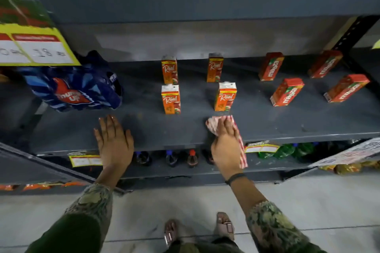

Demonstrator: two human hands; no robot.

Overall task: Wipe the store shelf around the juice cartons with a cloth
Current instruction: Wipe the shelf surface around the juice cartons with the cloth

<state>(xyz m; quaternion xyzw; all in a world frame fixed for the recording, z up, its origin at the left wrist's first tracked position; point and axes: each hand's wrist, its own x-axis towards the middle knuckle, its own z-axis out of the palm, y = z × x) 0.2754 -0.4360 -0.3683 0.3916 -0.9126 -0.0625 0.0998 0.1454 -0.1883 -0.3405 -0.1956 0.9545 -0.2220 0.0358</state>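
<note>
STEP: wiping front strip of shelf (pixel 267 123), I judge | RIGHT: right hand (pixel 225 146) fingers closed on cloth (pixel 216 124), at 6 o'clock of nearest juice carton (pixel 225 96) | LEFT: left hand (pixel 115 141) flat, spread, empty | NEXT: probably pass between cartons without tipping them | CLOTH: red-white checked, bunched.

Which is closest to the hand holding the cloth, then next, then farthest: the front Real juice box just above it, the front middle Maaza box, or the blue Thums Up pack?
From the right hand with the cloth:
1. Front Real carton, just behind it.
2. Front middle Maaza carton, to the right.
3. Blue Thums Up pack, far left.
</note>
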